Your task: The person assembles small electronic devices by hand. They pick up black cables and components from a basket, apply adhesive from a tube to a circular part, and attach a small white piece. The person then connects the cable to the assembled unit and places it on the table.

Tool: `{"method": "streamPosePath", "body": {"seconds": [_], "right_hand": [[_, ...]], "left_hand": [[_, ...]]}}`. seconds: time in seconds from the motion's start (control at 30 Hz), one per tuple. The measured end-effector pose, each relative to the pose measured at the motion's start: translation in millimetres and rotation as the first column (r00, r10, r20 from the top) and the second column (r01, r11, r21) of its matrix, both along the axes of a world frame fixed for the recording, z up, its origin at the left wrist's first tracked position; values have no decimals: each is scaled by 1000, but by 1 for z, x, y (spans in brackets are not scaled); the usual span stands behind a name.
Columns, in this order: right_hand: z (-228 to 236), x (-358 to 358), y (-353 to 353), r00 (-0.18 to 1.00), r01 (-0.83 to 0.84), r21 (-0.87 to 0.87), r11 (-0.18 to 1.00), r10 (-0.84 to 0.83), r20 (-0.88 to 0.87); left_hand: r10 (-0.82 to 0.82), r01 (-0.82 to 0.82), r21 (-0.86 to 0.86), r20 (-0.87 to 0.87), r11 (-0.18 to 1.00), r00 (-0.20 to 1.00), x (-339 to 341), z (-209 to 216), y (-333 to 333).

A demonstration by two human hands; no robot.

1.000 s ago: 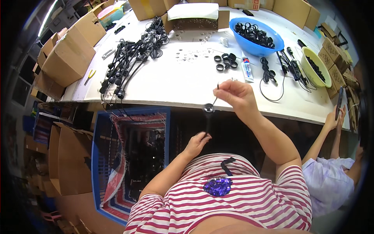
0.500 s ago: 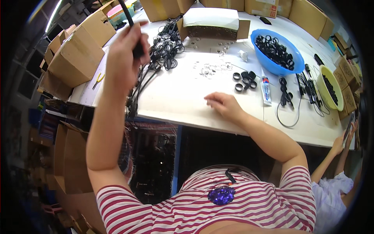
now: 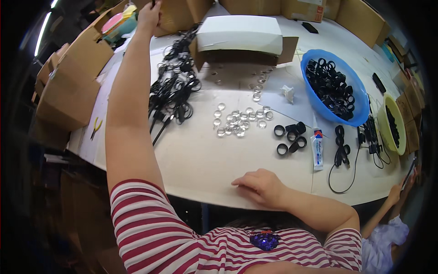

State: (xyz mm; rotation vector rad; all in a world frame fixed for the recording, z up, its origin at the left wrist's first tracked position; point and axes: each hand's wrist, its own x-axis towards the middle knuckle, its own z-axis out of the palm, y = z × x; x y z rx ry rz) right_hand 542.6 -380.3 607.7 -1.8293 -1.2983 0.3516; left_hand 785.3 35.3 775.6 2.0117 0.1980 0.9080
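My left hand (image 3: 149, 19) is stretched far out over the table's back left, closed around a black rod-like thing (image 3: 153, 3). Only a short end of that thing shows at the frame's top edge. Below the hand lies a tangled pile of black cables (image 3: 175, 86). On the near edge of the white table rests my right hand (image 3: 262, 187), its fingers loosely bent and partly tucked under. I cannot make out anything in it. Several small transparent lenses (image 3: 237, 122) lie in front of it, with black rings (image 3: 291, 137) to their right.
A white-topped box (image 3: 239, 34) stands at the back. A blue basin (image 3: 362, 98) of black rings, a glue tube (image 3: 318, 150), a coiled cable (image 3: 340, 146) and a yellow bowl (image 3: 401, 144) occupy the right. Yellow-handled pliers (image 3: 96, 128) lie left. Another person's hand (image 3: 394, 194) is at far right.
My left hand has reached forward to the table's far side with the black rod-like thing. My right hand stays by the near edge. The view has tilted and moved closer over the table.
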Motion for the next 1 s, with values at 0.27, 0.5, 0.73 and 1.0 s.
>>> {"method": "streamPosePath", "body": {"seconds": [0.27, 0.5, 0.73, 1.0], "right_hand": [[5, 8, 7, 996, 53, -8, 999, -54, -71], [-5, 6, 9, 999, 41, 38, 998, -40, -15], [-3, -3, 9, 986, 80, -26, 996, -83, -143], [-12, -3, 15, 984, 162, 3, 987, -161, -73]], "left_hand": [[378, -72, 572, -436, 817, 817, 78, -147, 67], [177, 46, 532, -361, 846, 915, -40, -98, 126], [323, -278, 185, -715, 943, 621, -277, -64, 163], [449, -39, 582, -581, 812, 679, -308, -179, 118]]}}
